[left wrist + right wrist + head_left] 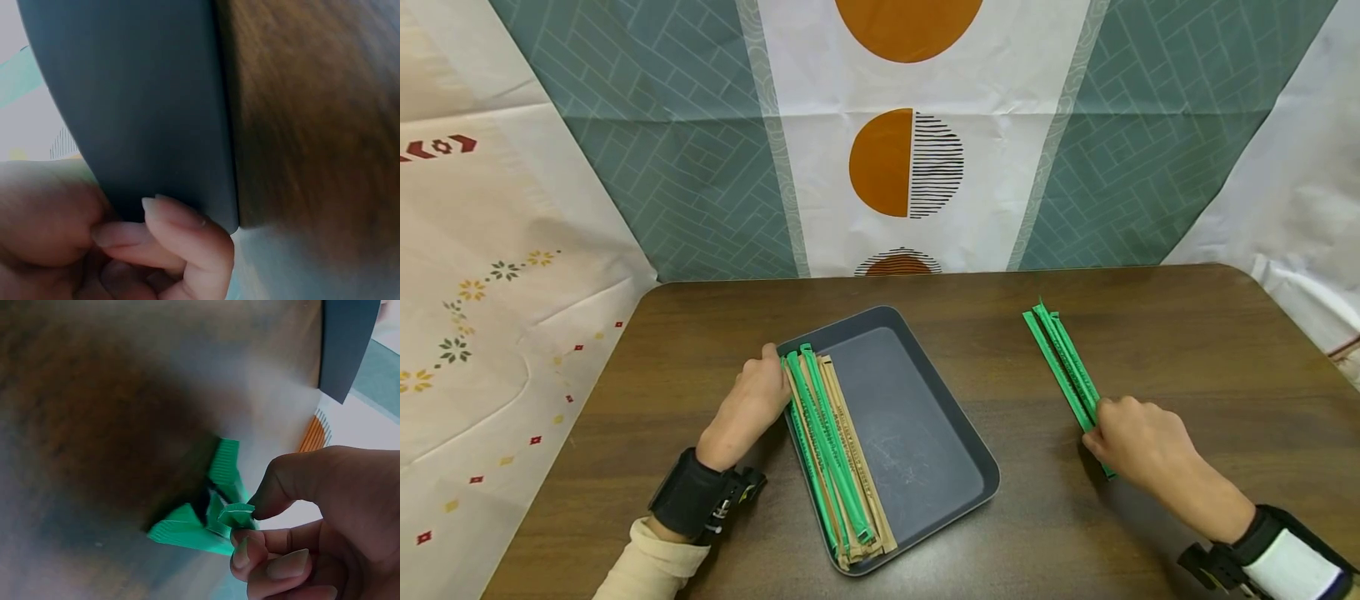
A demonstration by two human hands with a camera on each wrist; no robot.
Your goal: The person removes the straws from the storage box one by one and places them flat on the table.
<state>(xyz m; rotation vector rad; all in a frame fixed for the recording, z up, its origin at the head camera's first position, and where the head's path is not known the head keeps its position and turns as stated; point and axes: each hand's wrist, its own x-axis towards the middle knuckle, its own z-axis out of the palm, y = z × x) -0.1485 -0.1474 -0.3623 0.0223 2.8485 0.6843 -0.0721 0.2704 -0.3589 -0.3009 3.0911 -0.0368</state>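
Observation:
A dark grey tray (917, 425) lies at an angle on the table. My left hand (752, 396) holds its left rim, and the left wrist view shows curled fingertips against the tray's outer wall (150, 112). Along the tray's left side lie several long, slim green packets (830, 437) and tan packets (857, 450) with printing. To the right of the tray, my right hand (1146, 442) pinches a few similar green packets (1063, 362) near their lower ends. Their crimped ends fan apart in the right wrist view, close over the wood, with one end between thumb and forefinger.
The brown wooden table (1022, 542) has a straight far edge and rounded back corners. Behind it hangs a patterned cloth (985, 242) with orange circles and green side panels. A pale flowered cloth (497, 400) covers the left side.

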